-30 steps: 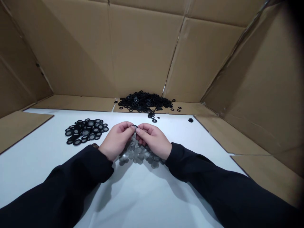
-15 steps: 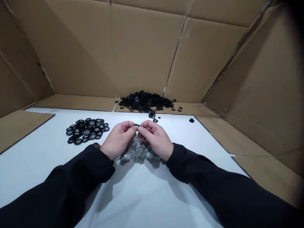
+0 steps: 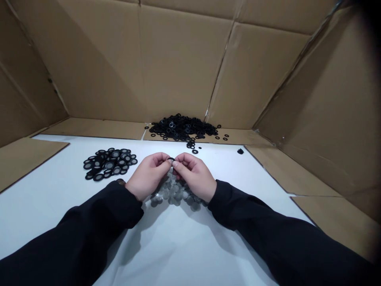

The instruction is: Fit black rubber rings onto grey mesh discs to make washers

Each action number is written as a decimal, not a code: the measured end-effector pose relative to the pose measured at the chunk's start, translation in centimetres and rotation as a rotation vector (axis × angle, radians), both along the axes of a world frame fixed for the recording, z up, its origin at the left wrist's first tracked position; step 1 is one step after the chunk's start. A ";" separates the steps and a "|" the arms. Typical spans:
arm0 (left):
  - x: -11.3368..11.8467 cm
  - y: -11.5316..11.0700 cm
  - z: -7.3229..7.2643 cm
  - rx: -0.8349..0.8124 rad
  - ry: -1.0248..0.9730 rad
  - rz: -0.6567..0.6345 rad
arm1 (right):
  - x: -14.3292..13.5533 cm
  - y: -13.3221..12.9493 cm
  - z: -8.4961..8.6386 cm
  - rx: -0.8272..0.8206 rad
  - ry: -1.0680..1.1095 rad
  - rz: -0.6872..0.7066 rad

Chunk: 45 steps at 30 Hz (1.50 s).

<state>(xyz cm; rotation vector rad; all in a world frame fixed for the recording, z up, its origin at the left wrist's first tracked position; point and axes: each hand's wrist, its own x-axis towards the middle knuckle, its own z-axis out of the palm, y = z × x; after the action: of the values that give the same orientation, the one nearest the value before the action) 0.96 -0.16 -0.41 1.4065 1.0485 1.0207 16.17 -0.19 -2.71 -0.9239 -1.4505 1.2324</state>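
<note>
Between the fingertips of both hands is a small black rubber ring, pinched from either side. My left hand grips its left edge, with thumb and fingers closed. On the opposite edge my right hand pinches it in the same way. A pale grey disc seems to sit within the ring, but the thumbs cover much of it. Just below the hands lies a pile of thin grey mesh discs, partly hidden by the wrists.
To the left rests a heap of black rings with grey discs in them. Loose black rings are piled against the cardboard back wall. A small black piece lies at the right. Cardboard panels surround the white table.
My two hands stay nearly in place, with the thumbs shifting slightly on the ring. The piles look the same.
</note>
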 end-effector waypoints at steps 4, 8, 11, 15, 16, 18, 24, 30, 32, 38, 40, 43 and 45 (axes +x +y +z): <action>0.0 0.1 -0.2 -0.009 -0.060 0.024 | 0.0 -0.1 0.0 0.023 -0.046 0.004; 0.1 0.1 -0.4 -0.047 -0.159 0.020 | -0.1 -0.1 0.0 0.028 -0.054 0.018; 0.1 0.2 -0.6 -0.076 -0.208 -0.007 | 0.0 -0.1 0.0 0.015 -0.062 0.024; 0.2 0.3 -0.8 -0.067 -0.206 -0.039 | 0.1 0.0 -0.2 0.034 -0.098 0.018; 0.2 0.3 -0.7 -0.064 -0.199 -0.037 | 0.1 0.0 -0.2 0.054 -0.111 0.007; 0.0 0.3 -0.4 -0.043 -0.152 -0.027 | 0.2 -0.1 -0.2 0.100 -0.146 -0.029; -1.6 0.4 1.0 0.007 0.284 -0.183 | 1.1 0.0 0.7 0.210 -0.444 0.074; -1.8 0.6 0.7 0.033 0.230 -0.142 | 1.4 0.6 1.0 0.110 -0.300 0.184; -1.4 0.6 0.4 0.043 0.144 -0.073 | 1.1 0.8 0.8 0.058 -0.188 0.147; -0.3 0.2 -0.1 0.075 0.018 0.027 | 0.0 0.5 0.7 -0.014 -0.071 0.074; 0.0 0.1 -0.1 0.074 -0.011 0.049 | -0.3 0.3 0.6 -0.010 -0.063 0.047; 0.3 0.0 -0.2 0.073 -0.065 0.076 | -0.7 0.0 0.4 0.006 -0.040 0.006; 0.4 0.0 -0.3 0.063 -0.090 0.083 | -0.8 -0.1 0.3 0.015 -0.024 -0.025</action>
<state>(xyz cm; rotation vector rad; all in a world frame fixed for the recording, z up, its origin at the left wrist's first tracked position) 1.37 -0.13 -0.67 1.3633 1.0233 1.1762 15.37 -0.32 -2.45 -0.9465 -1.4608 1.1941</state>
